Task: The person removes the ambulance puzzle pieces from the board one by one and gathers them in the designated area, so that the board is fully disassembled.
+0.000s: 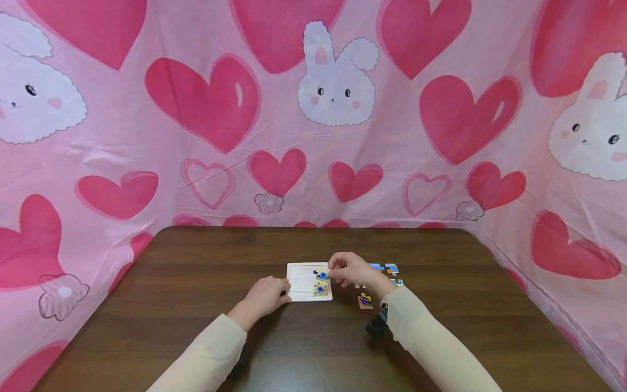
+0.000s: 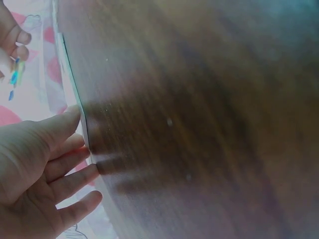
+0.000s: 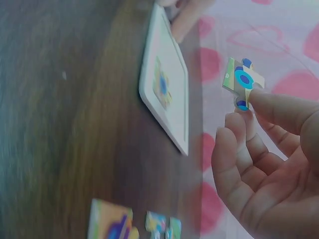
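Observation:
A white puzzle tray (image 1: 300, 280) lies flat on the table, with a jigsaw piece (image 1: 320, 289) placed in its lower right corner. My left hand (image 1: 266, 295) rests at the tray's left edge, thumb and fingertips touching the rim, fingers fairly straight. Just above the tray's right side, my right hand (image 1: 354, 268) pinches a jigsaw piece (image 3: 244, 79) between thumb and fingers. That piece carries a blue ring on a beige and yellow ground and is held tilted, apart from the tray in the right wrist view. In the head view it overlaps the tray's upper right area.
Several loose jigsaw pieces lie right of the tray, partly hidden by the right hand: one purple and orange piece (image 1: 364, 301) nearest, a blue one (image 1: 392, 268) farther back. The brown wooden table (image 1: 206, 272) meets a pink heart-print cloth (image 1: 279, 136) behind.

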`<control>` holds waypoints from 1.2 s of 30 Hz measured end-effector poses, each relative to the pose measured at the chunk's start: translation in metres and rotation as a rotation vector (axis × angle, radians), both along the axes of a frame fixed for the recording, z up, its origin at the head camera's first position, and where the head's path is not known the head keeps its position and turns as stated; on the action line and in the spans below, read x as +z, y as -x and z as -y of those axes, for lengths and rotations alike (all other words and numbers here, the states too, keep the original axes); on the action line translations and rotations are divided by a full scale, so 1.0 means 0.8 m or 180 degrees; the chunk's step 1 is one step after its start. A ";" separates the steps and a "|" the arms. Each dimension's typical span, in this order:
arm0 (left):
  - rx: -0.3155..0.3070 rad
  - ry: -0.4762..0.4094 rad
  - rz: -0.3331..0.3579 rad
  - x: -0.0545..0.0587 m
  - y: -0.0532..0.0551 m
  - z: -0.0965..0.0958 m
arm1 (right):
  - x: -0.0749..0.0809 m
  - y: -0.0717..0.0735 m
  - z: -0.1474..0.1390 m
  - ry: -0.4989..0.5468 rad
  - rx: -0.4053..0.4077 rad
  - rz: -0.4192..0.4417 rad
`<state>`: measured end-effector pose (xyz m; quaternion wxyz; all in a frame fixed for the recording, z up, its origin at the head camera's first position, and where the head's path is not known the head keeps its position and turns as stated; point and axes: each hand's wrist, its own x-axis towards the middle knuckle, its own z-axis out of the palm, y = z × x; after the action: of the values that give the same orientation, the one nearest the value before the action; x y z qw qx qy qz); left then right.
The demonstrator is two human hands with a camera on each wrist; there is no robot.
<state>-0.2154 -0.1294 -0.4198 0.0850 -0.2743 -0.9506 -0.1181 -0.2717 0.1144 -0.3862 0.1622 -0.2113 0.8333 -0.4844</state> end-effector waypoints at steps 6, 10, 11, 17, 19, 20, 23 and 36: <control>0.0016 -0.0015 0.0021 0.000 0.000 0.000 | 0.005 0.004 -0.030 0.0105 -0.0013 -0.0066; 0.0031 -0.0013 0.0042 0.000 -0.001 0.000 | 0.010 0.002 -0.050 0.0087 -0.0041 -0.0098; 0.0034 -0.0022 0.0054 -0.001 -0.001 0.000 | 0.011 0.002 -0.055 0.0058 -0.0057 -0.0116; 0.0049 -0.0008 0.0063 0.000 -0.001 0.000 | 0.008 0.001 -0.085 0.0055 -0.0074 -0.0091; 0.0043 0.0000 0.0048 0.000 0.000 -0.001 | 0.005 0.000 -0.093 0.0070 -0.0075 -0.0039; 0.0040 0.0001 0.0043 0.000 0.000 -0.001 | 0.004 -0.001 -0.097 0.0075 -0.0077 -0.0021; 0.0038 -0.0011 0.0043 -0.001 0.000 -0.001 | 0.000 -0.004 -0.109 0.0111 -0.0081 0.0061; 0.0097 -0.0035 0.0140 0.001 -0.001 -0.002 | -0.013 -0.019 -0.149 -0.0307 -0.0157 0.0090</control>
<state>-0.2144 -0.1281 -0.4190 0.0674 -0.2566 -0.9556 -0.1280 -0.2567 0.2334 -0.3967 0.1720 -0.1757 0.8583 -0.4505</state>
